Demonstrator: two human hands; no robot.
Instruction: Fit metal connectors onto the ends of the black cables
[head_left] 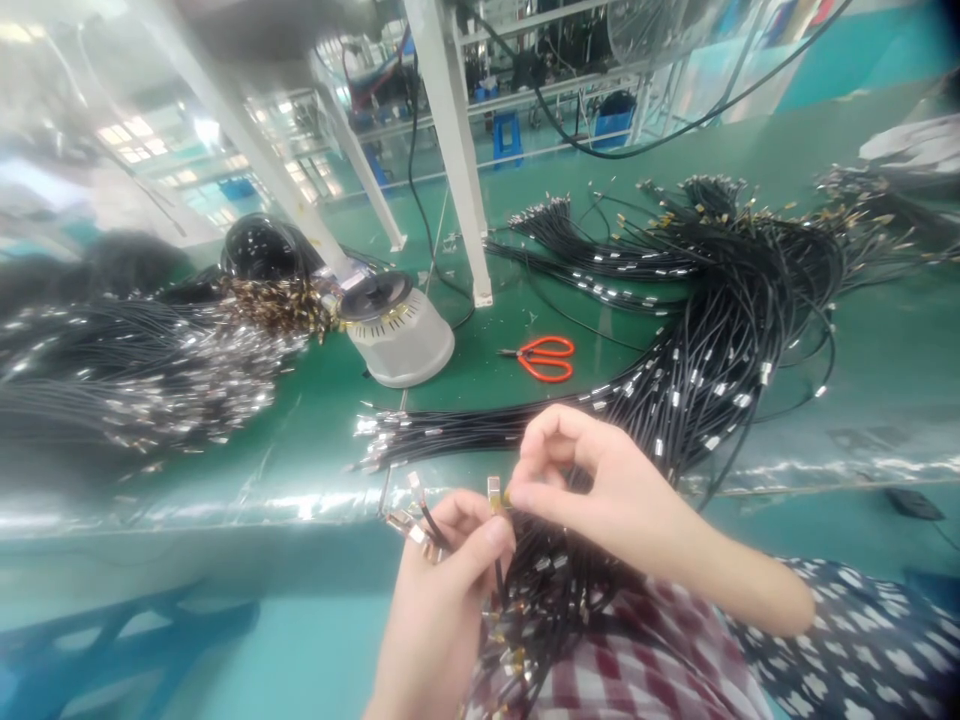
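Observation:
My left hand (pixel 457 560) is closed round several black cables, whose metal connectors (pixel 416 530) stick out past the fingers. Between its thumb and forefinger one cable is pinched, with its small metal connector (pixel 493 487) pointing up. Just to the right, my right hand (pixel 574 475) is closed in a pinch. A tiny yellowish bit (pixel 508 497) shows at its fingertips, close to that connector; its kind is too small to tell. A bundle of black cables (pixel 536 570) hangs below both hands over the lap.
Orange-handled scissors (pixel 546 358) lie on the green table (pixel 480 385). Left of them stands a grey-white round dispenser (pixel 401 345) with a black top. Big heaps of black cables (pixel 720 330) spread at the right, more cables (pixel 135 370) at the left. White posts (pixel 457 150) rise from the table.

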